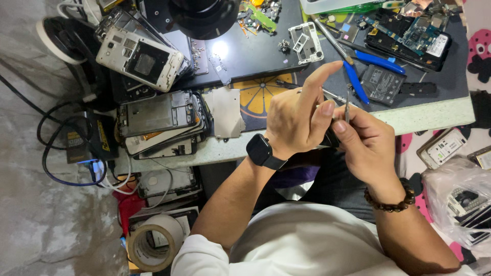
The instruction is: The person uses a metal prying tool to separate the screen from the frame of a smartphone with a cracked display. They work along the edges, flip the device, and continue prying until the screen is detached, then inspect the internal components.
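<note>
Both hands, left hand [299,120] and right hand [365,143], pinch perhaps a screwdriver [347,108] beside blue pliers [358,76].

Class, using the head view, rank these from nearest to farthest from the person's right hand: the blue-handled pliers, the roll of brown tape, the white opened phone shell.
1. Blue-handled pliers, just above the right hand.
2. White opened phone shell, upper left on the desk.
3. Roll of brown tape, lower left on the floor.

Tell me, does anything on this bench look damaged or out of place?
Yes. The stack of opened phones at the left juts over the table edge, frames askew. Both hands, left hand and right hand, grip a small screwdriver.
</note>
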